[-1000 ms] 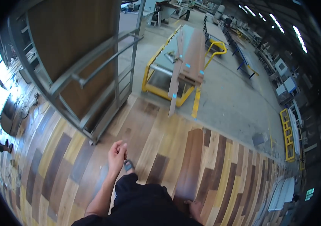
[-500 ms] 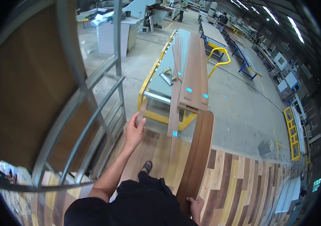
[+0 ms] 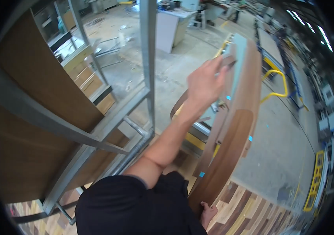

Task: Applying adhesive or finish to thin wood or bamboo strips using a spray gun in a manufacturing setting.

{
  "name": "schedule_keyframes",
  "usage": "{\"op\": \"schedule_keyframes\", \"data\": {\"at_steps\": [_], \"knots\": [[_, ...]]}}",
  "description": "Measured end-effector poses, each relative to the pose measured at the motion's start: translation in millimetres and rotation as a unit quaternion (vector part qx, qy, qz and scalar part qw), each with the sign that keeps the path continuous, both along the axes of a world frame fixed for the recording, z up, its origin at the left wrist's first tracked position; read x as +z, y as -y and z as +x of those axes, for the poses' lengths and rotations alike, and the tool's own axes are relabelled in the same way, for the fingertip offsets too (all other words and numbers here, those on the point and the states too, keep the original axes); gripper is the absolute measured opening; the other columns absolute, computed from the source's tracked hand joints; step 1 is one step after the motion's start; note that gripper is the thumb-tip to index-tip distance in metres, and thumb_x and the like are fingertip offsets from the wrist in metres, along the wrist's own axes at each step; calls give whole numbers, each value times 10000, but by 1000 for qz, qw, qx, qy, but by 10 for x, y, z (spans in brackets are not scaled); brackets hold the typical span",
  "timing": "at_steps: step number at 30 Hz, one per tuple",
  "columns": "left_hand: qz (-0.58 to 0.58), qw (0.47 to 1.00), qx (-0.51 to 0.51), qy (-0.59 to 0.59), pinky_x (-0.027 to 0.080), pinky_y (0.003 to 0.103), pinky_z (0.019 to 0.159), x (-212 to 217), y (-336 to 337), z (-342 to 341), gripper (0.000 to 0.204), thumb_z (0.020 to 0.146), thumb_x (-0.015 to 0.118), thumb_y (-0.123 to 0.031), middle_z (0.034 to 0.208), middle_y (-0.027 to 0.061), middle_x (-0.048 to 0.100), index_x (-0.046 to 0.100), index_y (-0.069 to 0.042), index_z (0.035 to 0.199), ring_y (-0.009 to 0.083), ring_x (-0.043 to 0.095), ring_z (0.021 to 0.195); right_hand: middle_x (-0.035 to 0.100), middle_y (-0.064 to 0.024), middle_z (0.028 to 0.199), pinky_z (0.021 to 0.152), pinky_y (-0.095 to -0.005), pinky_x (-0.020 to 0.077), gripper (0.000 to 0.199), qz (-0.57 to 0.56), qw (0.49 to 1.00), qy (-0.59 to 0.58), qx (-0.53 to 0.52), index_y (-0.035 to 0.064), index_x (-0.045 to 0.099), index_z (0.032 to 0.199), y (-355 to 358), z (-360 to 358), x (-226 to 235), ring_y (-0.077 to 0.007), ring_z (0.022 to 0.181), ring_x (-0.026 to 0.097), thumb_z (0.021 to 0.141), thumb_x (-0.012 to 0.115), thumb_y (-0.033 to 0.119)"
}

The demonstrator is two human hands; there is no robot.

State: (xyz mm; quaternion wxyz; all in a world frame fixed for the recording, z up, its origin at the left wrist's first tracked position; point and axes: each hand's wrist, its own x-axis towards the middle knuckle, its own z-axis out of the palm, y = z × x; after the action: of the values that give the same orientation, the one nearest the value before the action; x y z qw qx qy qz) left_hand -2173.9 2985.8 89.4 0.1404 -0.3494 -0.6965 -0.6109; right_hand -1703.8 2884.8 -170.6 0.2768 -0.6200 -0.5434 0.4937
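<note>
My left hand [image 3: 208,82], smeared a little by motion, is raised over the cart, its fingers closed on a thin brown strip [image 3: 228,60]. A curved brown band [image 3: 177,103] shows left of my wrist; whether it is the same strip I cannot tell. Low in the view, my right hand [image 3: 208,213] grips the near end of a long brown wooden board [image 3: 224,152]. That board slants away from me, its far end overlapping other long brown panels [image 3: 249,84] on the cart. Narrow brown slats [image 3: 210,152] with blue stickers lie alongside its left edge.
A grey metal frame [image 3: 148,47] with large brown panels [image 3: 22,117] stands close on my left. The yellow-framed cart [image 3: 195,141] carries a pale green sheet [image 3: 239,49]. A yellow handle [image 3: 275,94] rises behind it. Wood-plank flooring [image 3: 237,211] meets grey concrete [image 3: 269,164].
My left hand has moved up, forward and to the right with the strip. The board's far end now overlaps the stacked panels, and my right hand still holds it. The view has turned left.
</note>
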Motion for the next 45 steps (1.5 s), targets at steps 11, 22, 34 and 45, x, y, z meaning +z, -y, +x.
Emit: {"op": "schedule_keyframes", "data": {"at_steps": [11, 22, 34, 45], "knots": [[88, 991, 102, 18, 535, 420, 727, 235, -1145, -1339, 389, 977, 700, -259, 955, 167, 759, 702, -45, 1302, 304, 693, 709, 758, -114, 892, 791, -315, 544, 221, -25, 998, 25, 56, -83, 713, 941, -1114, -1251, 75, -194, 796, 678, 735, 767, -24], [10, 983, 180, -35, 566, 454, 752, 97, -1719, -2435, 354, 976, 704, -269, 1008, 172, 775, 685, -109, 1291, 369, 745, 841, 764, -67, 850, 766, -287, 524, 201, -72, 974, 86, 197, -55, 743, 937, -2906, -2206, 70, -148, 767, 668, 741, 767, -15], [-124, 923, 365, -6, 569, 392, 821, -277, -1395, -3420, 382, 978, 711, -395, 965, 130, 791, 725, -191, 1301, 297, 767, 903, 737, -57, 793, 705, -283, 525, 170, -112, 966, -59, 227, -69, 728, 920, -3852, -2725, -317, -135, 715, 663, 754, 739, -37], [-180, 917, 354, 30, 567, 412, 825, -693, -1224, -5050, 345, 1010, 664, -370, 1052, 112, 797, 722, -187, 1297, 324, 760, 965, 752, -92, 819, 683, -294, 547, 160, -78, 969, -21, 235, -69, 732, 916, -4230, -4196, -396, -150, 709, 687, 771, 770, -13]]}}
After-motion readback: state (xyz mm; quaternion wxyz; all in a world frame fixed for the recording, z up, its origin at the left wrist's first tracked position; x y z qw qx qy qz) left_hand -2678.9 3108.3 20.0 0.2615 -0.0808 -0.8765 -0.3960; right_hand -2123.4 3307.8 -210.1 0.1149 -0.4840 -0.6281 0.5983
